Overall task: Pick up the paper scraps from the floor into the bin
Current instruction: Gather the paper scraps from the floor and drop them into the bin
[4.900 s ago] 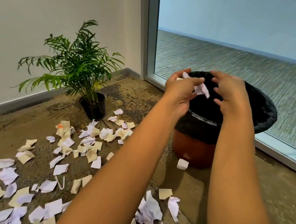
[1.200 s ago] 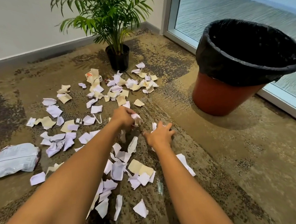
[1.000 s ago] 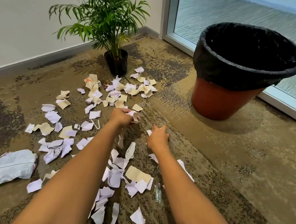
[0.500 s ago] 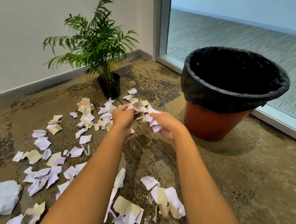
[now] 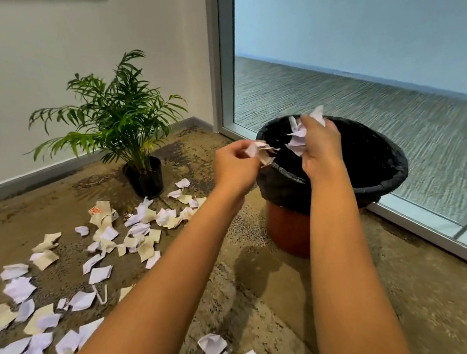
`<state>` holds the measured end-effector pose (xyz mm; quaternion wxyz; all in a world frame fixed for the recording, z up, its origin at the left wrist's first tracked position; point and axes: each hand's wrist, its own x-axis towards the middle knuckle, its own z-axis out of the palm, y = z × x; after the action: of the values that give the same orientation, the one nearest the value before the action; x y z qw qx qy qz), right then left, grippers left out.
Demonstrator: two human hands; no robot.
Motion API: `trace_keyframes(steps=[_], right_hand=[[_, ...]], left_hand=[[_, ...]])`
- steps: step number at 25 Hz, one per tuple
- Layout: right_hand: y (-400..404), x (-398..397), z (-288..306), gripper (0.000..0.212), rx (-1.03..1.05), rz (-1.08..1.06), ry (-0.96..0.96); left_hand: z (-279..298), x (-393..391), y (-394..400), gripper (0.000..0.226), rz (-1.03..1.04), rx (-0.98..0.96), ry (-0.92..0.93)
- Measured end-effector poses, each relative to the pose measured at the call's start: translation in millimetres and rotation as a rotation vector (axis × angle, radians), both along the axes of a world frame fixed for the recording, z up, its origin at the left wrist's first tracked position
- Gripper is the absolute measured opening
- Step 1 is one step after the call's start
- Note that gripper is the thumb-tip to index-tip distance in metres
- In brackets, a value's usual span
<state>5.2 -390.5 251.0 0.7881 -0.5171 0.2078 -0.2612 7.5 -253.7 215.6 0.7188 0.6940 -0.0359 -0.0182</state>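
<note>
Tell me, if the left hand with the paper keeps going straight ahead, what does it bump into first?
Most likely the bin: the left hand points at its near rim, its paper scraps at the black liner's edge. Depth is unclear; it may pass just above.

My one head view looks forward and down, close over the bin (image 5: 368, 164) at centre right, floor (image 5: 266, 288) below.

Bright, even daylight from the window (image 5: 362, 107) at right, soft shadow on the floor (image 5: 264, 273) left of the bin (image 5: 368, 164), motion-blurred paper edges, wide-angle bending of the frame (image 5: 220, 64), softer corners.
</note>
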Motion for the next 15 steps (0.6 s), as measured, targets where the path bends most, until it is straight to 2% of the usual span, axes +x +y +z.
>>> trace_keyframes(steps=[2, 4, 7, 10, 13, 15], right_hand=[[-14, 3, -5, 0.042, 0.031, -0.014, 0.082], [-24, -1, -6, 0.044, 0.035, 0.055, 0.177], [-31, -14, -7, 0.048, 0.021, 0.165, 0.295], [-34, -27, -4, 0.04, 0.013, 0.192, 0.33], [-41, -34, -2, 0.048, 0.01, 0.195, 0.326], [-41, -35, -1, 0.047, -0.015, 0.154, 0.322]], left_hand=[[7, 0, -18, 0.012, -0.023, 0.062, -0.035], [11, 4, -30, 0.017, -0.079, 0.024, -0.003], [18, 8, -50, 0.037, -0.16, -0.057, 0.075], [25, 5, -63, 0.057, -0.266, -0.055, 0.119], [27, 1, -62, 0.055, -0.298, -0.108, 0.131], [26, -3, -53, 0.051, -0.296, -0.218, 0.157]])
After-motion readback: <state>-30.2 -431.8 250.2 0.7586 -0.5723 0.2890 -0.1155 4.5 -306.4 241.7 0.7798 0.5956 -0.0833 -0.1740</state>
